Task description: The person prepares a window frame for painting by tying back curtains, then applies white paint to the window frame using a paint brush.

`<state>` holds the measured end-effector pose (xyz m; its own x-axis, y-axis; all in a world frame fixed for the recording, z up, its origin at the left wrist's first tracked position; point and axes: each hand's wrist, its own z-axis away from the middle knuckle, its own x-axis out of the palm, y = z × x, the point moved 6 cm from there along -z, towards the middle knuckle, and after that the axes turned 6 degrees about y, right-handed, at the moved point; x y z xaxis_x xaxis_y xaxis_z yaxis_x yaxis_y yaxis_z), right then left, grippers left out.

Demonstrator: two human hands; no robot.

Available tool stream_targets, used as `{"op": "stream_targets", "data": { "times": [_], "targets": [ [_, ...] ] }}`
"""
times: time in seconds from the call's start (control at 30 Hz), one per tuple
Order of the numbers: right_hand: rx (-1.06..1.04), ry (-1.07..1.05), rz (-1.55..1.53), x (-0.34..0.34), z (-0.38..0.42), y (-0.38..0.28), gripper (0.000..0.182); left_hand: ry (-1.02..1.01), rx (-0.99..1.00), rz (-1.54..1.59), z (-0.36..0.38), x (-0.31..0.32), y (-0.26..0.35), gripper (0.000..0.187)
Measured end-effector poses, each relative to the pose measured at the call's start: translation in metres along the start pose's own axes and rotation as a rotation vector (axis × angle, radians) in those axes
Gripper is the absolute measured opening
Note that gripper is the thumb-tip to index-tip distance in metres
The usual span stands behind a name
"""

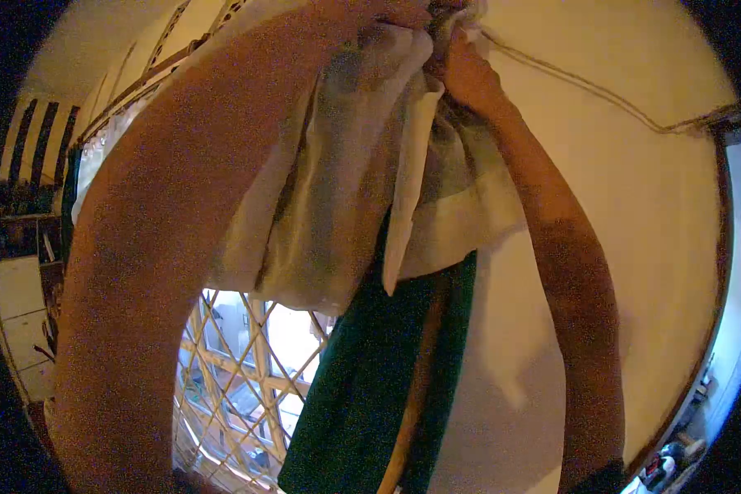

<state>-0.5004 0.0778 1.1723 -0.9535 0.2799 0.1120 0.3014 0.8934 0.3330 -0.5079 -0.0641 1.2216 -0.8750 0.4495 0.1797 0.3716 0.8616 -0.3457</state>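
Both my arms reach up to the top of a pale sheer curtain, which hangs in gathered folds between them. My left hand is at the top edge of the view, partly cut off, with its fingers closed at the curtain's upper edge. Just right of it, my right hand is closed on the bunched fabric, close to a thin cord. Behind the sheer cloth hangs a dark green curtain. The exact grip of the fingers is dim and grainy.
A window with a diamond lattice shows below the sheer cloth. The cord sags along the yellowish wall toward a doorway frame at right. Shelves and drawers stand at far left. A wooden pole crosses the green curtain.
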Motion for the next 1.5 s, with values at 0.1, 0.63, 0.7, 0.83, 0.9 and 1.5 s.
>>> {"op": "stream_targets", "data": {
  "times": [0.1, 0.63, 0.7, 0.83, 0.9, 1.5],
  "targets": [
    [0.126, 0.153, -0.17, 0.013, 0.017, 0.023, 0.079, 0.052, 0.033, -0.008, 0.019, -0.009, 0.005, 0.069],
    [0.15, 0.311, -0.244, -0.199, 0.416, -0.095, 0.042, 0.287, -0.245, 0.73, 0.545, -0.248, 0.084, 0.033],
    [0.361, 0.16, -0.306, -0.199, 0.528, -0.142, 0.037, -0.203, -0.488, 0.689, 0.688, -0.216, 0.104, 0.027],
    [0.74, -0.207, -0.441, -0.217, 0.7, -0.239, 0.028, -0.862, -1.41, 0.811, 0.877, -0.259, 0.15, 0.029],
    [0.836, -0.363, -0.567, -0.235, 0.748, -0.293, 0.023, -1.001, -1.706, 0.877, 0.927, -0.3, 0.161, 0.034],
    [0.803, -0.67, -0.562, -0.34, 0.657, -0.407, 0.009, -1.056, -1.275, 1.02, 0.868, -0.418, 0.077, 0.023]
  ]
}}
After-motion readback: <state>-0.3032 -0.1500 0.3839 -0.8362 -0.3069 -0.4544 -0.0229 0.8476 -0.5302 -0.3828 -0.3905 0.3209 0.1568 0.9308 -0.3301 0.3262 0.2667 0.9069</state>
